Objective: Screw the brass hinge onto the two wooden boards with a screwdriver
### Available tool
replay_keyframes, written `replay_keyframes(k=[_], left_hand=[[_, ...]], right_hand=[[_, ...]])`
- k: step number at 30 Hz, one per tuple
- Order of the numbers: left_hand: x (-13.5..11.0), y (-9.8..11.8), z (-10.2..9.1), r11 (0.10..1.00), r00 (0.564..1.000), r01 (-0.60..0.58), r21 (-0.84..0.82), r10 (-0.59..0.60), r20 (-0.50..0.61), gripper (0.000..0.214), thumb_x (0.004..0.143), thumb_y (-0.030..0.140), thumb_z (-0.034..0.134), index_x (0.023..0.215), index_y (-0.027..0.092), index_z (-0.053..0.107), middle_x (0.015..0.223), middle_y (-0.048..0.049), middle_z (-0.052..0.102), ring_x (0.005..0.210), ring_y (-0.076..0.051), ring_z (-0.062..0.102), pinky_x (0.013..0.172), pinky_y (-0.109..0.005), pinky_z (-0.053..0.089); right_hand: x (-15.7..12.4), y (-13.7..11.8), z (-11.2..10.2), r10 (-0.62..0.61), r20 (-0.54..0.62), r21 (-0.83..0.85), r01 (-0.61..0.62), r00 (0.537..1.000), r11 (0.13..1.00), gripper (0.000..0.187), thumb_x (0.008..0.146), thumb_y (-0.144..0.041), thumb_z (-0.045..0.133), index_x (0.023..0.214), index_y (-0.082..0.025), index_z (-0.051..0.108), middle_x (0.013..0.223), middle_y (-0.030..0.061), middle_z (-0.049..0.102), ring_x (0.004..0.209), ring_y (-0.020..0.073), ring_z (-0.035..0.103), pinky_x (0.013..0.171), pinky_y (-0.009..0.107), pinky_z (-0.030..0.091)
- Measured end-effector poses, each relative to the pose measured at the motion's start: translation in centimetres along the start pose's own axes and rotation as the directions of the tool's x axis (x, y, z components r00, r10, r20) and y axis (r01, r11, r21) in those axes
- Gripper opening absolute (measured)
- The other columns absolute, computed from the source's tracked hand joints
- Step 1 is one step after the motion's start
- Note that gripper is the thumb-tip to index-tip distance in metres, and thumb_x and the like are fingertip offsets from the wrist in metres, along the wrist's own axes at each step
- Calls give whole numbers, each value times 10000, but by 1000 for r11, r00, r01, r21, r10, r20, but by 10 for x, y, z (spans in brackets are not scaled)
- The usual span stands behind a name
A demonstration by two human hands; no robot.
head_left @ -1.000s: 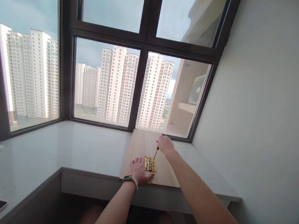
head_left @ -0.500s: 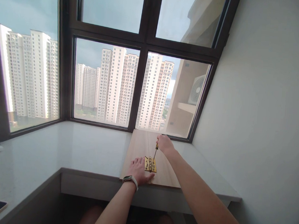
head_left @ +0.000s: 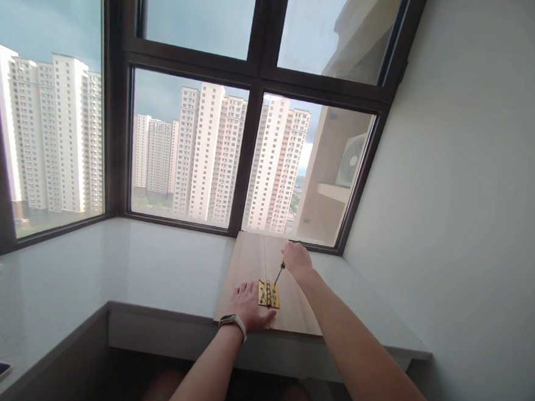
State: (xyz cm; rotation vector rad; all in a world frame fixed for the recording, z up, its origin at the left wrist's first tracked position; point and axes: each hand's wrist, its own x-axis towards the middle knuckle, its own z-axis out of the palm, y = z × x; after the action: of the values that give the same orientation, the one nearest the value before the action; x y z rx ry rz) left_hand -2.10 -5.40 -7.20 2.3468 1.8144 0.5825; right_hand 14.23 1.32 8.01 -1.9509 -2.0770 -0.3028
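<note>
At hinge (head_left: 273, 296) | screwdriver (head_left: 279, 272) slants tip downward | right grip (head_left: 296, 259) clasps it, left grip (head_left: 247, 309) spread

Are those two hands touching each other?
Apart. The head view shows the golden hinge and bare wooden board between the left hand and the right hand.
</note>
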Motion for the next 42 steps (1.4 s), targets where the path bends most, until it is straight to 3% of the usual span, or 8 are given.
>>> replay_keyframes(k=[4,9,15,20,26,30,34,42], left_hand=[[0,0,1,1000,1000,6,12,-6,-1,1086,724,871,349,1570,192,290,1566,-133,389,1431,-378,296,1171,-481,213],[0,0,2,1000,1000,3,10,-3,7,1094,722,876,339,1570,187,287,1573,-139,376,1436,-388,282,1169,-491,206],[2,-2,5,1000,1000,-2,3,2,-19,1082,724,867,352,1558,178,320,1556,-152,397,1419,-384,315,1162,-487,225],[2,-3,4,1000,999,-17,-2,17,-34,1082,723,864,364,1547,163,347,1537,-164,415,1397,-382,342,1152,-490,248],[1,-1,1,1000,1000,-6,-3,6,-15,1083,722,856,373,1553,163,338,1545,-154,407,1403,-382,326,1153,-490,240],[2,-1,2,1000,1000,-6,-10,6,-23,1081,716,847,392,1550,161,346,1530,-157,424,1390,-383,337,1147,-492,249],[2,-1,3,1000,1000,1,2,-1,-15,1088,714,843,396,1557,159,332,1538,-150,416,1397,-380,328,1154,-488,242],[0,-1,0,1000,1000,0,-1,0,-18,1094,714,857,373,1561,166,326,1538,-143,423,1403,-372,330,1161,-478,244]], right_hand=[[0,2,0,-26,14,18,25,1000,1000,217,981,-245,534,1146,-141,628,1027,158,715,957,249,688,740,279,444],[3,9,5,-70,32,111,66,997,992,310,927,-92,526,1228,-162,544,992,127,712,881,208,677,676,252,408],[9,14,14,-67,2,130,66,998,989,136,974,-245,555,1017,-182,668,957,112,722,920,211,676,749,259,419],[6,14,20,-63,-19,112,65,998,992,301,1007,-366,527,857,-155,681,914,139,727,867,214,685,724,268,415],[2,10,15,19,-40,171,-12,999,985,285,960,-352,621,1164,-159,577,966,128,722,885,221,677,685,262,397],[-1,7,11,-54,8,139,52,998,989,153,964,-217,564,1115,-192,573,972,101,718,882,205,665,683,260,384],[-2,6,10,-155,29,129,150,987,980,209,933,-108,543,1113,-206,576,992,80,718,911,193,657,709,254,384],[3,11,20,-54,-2,153,54,999,987,257,930,-229,634,1178,-164,617,1059,138,716,1019,236,660,806,270,433]])
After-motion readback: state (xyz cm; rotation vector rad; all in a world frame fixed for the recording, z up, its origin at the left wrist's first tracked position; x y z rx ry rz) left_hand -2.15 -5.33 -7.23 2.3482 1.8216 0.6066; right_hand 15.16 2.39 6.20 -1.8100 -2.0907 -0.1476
